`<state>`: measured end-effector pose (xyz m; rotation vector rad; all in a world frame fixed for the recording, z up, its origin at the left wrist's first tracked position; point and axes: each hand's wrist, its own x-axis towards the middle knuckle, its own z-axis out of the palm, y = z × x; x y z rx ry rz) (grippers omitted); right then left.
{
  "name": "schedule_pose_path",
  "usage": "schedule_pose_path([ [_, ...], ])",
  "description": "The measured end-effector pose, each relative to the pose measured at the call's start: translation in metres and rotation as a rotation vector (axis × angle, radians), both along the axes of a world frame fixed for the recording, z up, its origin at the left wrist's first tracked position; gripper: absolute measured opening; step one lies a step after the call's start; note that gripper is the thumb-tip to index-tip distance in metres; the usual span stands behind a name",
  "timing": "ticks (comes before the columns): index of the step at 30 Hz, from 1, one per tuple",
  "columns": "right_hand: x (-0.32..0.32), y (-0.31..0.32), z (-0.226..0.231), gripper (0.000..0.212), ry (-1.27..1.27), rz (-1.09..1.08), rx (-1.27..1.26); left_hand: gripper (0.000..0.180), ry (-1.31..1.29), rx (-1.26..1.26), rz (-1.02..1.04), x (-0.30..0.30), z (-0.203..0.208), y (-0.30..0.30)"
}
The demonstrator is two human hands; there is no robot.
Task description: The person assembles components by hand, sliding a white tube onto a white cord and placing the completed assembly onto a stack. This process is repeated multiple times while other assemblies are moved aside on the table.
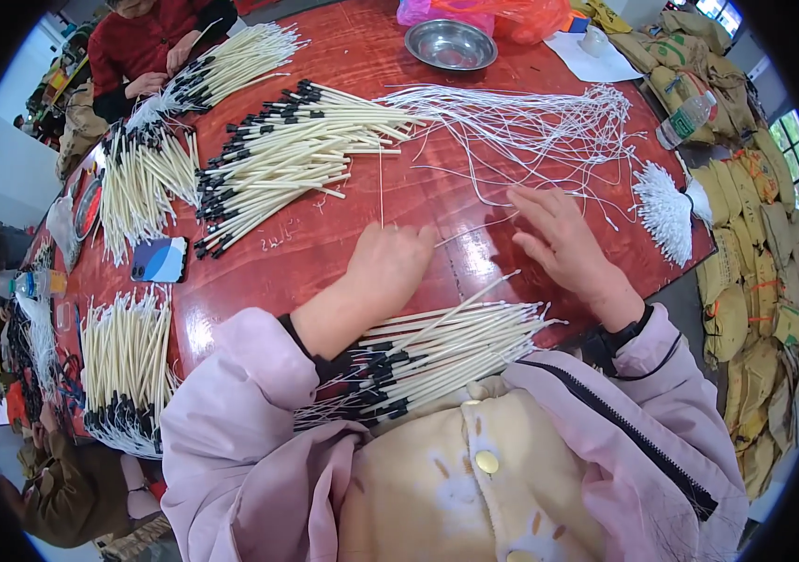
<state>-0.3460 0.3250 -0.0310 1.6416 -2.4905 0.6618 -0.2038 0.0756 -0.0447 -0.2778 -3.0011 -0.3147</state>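
Note:
My left hand (394, 258) is closed above the middle of the red table, its fingers pinched on a thin white cord (382, 183). One length of this cord runs up from the fist, and a pale thin piece sticks out to its right. My right hand (559, 236) is held apart with fingers spread, close to the pale piece's far end. Below my hands, against my jacket, lies a bundle of cream tubes (456, 351) with black ends and white cords. Beyond them is a large pile of cream tubes (301, 150) with black caps. Loose white cords (531, 122) lie to its right.
The red table (268, 290) also bears a phone (159, 260), a metal bowl (451, 45), a tied white cord bundle (666, 211) and finished-looking tube bundles (126, 356) at left. A plastic bottle (685, 122) and stacked sacks (746, 272) stand right. Another person (133, 56) works across.

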Motion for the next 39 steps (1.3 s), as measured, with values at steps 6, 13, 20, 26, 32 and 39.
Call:
schedule_pose_path([
  [6, 0.023, -0.017, -0.009, 0.062, -0.037, 0.169, 0.077, 0.011, -0.07, 0.17, 0.131, 0.014, -0.009, 0.007],
  [13, 0.016, -0.004, -0.008, 0.081, -0.032, 0.26, 0.257, 0.011, 0.027, 0.351, 0.129, 0.012, 0.001, 0.001],
  [20, -0.026, 0.05, -0.012, 0.084, 0.025, 0.107, 0.257, 0.01, 0.19, 0.568, 0.219, 0.023, 0.021, -0.016],
  [26, -0.032, 0.053, -0.011, 0.082, 0.038, 0.035, 0.287, 0.014, 0.082, 0.803, 0.522, 0.073, -0.012, -0.081],
  [32, -0.036, 0.043, -0.017, 0.082, 0.087, -0.002, 0.312, 0.018, -0.034, 0.673, 0.748, 0.12, -0.024, -0.079],
  [39, -0.002, 0.007, -0.009, 0.085, 0.097, 0.135, 0.137, 0.019, -0.014, 0.59, 0.737, 0.124, -0.017, -0.07],
])
